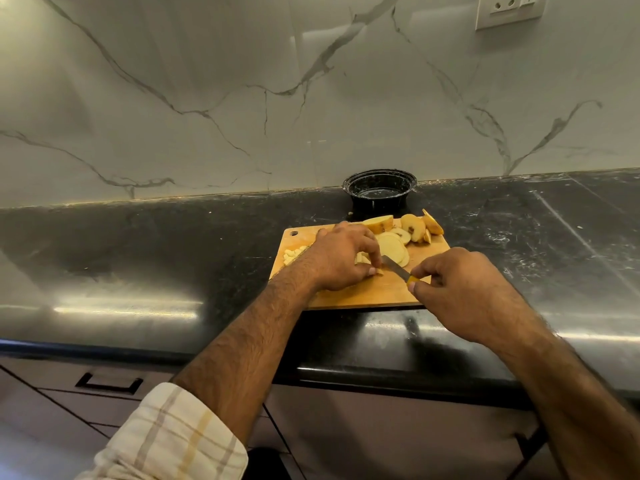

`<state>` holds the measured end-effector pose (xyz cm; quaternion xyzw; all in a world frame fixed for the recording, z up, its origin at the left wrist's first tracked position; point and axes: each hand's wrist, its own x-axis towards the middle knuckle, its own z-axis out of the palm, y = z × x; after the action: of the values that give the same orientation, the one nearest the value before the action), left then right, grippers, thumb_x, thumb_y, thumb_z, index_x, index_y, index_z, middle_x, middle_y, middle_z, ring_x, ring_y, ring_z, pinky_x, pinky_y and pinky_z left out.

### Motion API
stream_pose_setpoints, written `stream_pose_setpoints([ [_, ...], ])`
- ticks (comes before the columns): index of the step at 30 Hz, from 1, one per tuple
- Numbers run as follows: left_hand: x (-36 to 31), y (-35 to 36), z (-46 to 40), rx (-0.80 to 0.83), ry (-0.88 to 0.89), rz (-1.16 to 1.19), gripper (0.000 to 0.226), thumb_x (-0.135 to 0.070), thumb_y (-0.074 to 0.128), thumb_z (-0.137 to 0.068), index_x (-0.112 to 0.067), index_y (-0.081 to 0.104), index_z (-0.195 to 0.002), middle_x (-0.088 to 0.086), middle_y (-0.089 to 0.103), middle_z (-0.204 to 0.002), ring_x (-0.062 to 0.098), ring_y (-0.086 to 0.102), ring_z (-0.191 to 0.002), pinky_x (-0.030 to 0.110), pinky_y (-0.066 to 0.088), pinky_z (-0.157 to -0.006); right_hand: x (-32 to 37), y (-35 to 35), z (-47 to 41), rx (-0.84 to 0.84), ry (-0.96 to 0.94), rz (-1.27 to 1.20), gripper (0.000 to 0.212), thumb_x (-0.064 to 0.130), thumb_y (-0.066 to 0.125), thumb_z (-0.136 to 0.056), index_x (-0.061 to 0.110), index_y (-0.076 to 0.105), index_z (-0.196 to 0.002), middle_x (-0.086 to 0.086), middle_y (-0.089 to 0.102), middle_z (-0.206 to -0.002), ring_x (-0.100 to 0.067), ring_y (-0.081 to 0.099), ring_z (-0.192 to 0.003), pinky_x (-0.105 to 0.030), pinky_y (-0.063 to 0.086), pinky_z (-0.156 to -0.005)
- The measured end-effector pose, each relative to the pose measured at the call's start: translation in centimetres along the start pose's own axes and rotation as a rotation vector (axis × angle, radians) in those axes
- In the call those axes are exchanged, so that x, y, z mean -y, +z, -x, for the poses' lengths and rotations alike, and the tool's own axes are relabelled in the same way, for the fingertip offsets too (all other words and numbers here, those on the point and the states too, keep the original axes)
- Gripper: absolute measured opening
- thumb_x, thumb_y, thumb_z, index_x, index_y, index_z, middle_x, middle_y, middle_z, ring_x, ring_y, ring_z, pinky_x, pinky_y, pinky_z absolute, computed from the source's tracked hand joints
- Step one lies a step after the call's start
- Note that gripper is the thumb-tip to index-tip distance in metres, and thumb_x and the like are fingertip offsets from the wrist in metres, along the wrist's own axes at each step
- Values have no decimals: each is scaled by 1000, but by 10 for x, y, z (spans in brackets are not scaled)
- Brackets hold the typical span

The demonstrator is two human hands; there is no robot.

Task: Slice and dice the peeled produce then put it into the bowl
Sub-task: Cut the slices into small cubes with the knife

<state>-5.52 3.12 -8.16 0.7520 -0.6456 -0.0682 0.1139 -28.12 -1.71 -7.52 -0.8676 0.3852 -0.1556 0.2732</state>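
A wooden cutting board (367,294) lies on the black counter. Pale round potato slices (393,249) are fanned across its middle, and larger chunks (414,227) sit at its far edge. A small heap of diced pieces (292,255) lies at the board's left side. My left hand (341,256) presses down on a potato slice (362,259), mostly hidden under the fingers. My right hand (460,289) grips a yellow-handled knife (398,269), whose blade points left and touches the held slice. A black bowl (380,189) stands behind the board by the wall.
The dark glossy counter (138,271) stretches left and right of the board. A marble backsplash (242,98) rises behind, with a wall socket (509,10) at the top right. Drawers with a black handle (109,384) lie below the counter's front edge.
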Motion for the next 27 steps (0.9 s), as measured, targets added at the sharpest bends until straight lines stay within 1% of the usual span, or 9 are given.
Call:
stream_pose_setpoints([
  [3,-2,0,-1,-19,24,7,12,-32,74,-96,-41,67,-100,-13,49,-146,14,35,-140,57,27,-118,-2,-1,3,14,10,-12,24,31,67,-100,26,73,-122,8,63,-80,-9,60,-75,-24,44,-61],
  [7,-1,-3,-7,-102,-7,41,12,-29,75,-96,-39,71,-102,-12,53,-137,13,38,-136,59,25,-117,-4,-3,5,18,25,-21,22,32,68,-99,27,74,-120,7,65,-81,-10,62,-75,-25,46,-61],
  [12,-2,-6,-14,13,-65,-23,19,-24,72,-98,-38,75,-110,-10,56,-141,17,38,-141,61,22,-118,-1,-3,2,16,35,-27,25,33,68,-99,27,72,-123,6,66,-86,-11,63,-76,-23,46,-57],
  [14,6,-3,-13,-25,-59,89,19,-22,69,-100,-35,75,-112,-11,61,-135,15,46,-134,57,31,-118,0,0,2,11,26,-25,27,33,68,-99,27,72,-125,7,64,-84,-9,61,-76,-24,46,-59],
  [16,15,-2,-8,-68,-92,239,22,-18,64,-102,-32,75,-115,-8,63,-133,13,55,-124,49,47,-110,1,2,1,10,18,-17,26,33,68,-99,26,72,-125,9,63,-84,-7,59,-75,-23,44,-61],
  [17,19,-2,-5,-74,-115,280,23,-16,64,-103,-32,75,-115,-8,64,-132,12,57,-120,45,51,-106,2,3,0,9,17,-14,26,33,67,-99,26,73,-124,9,63,-84,-7,59,-76,-23,43,-61],
  [20,26,-5,-1,-53,-132,297,21,-16,69,-100,-31,76,-113,-9,67,-125,9,59,-115,38,52,-101,4,5,-1,12,18,-16,27,34,67,-99,26,72,-125,8,64,-88,-8,60,-78,-24,45,-63],
  [24,24,-7,-2,-48,-125,309,15,-17,76,-95,-31,77,-98,-13,71,-108,7,62,-107,39,55,-100,6,6,-3,27,22,-10,30,33,67,-100,26,70,-128,7,64,-91,-9,60,-81,-25,47,-66],
  [27,20,-7,-3,-43,-90,277,16,-20,78,-93,-36,76,-91,-14,67,-113,8,59,-112,44,53,-101,6,5,-3,26,21,-3,30,34,67,-100,27,70,-129,8,63,-91,-7,59,-81,-24,47,-66],
])
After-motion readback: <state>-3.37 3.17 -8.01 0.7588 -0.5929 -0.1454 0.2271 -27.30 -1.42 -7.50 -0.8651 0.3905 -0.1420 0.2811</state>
